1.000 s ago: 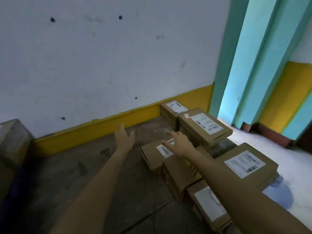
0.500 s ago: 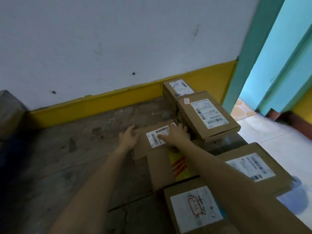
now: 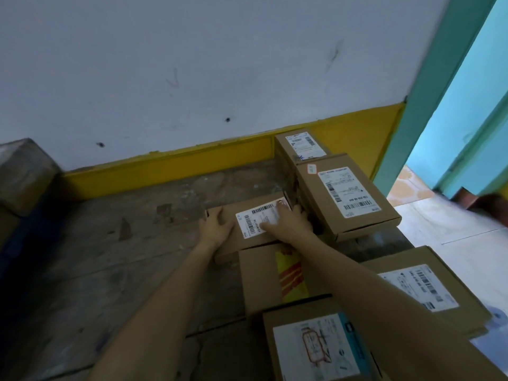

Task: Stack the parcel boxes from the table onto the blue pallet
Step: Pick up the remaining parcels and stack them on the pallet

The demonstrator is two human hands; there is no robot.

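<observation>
Against the white wall (image 3: 192,64), on the worn surface (image 3: 123,243), the small parcel box (image 3: 248,242) lies flat between our hands: left hand (image 3: 217,229) curled round its left end, right hand (image 3: 288,222) over the label (image 3: 257,221), fingers (image 3: 298,210) hooked on the far right edge. We judge this the pick-up. Next comes a straight lift, since a taller labelled box (image 3: 346,199) crowds its right and a taped box (image 3: 261,284) its near side, while bare wood leftward gives room.
</observation>
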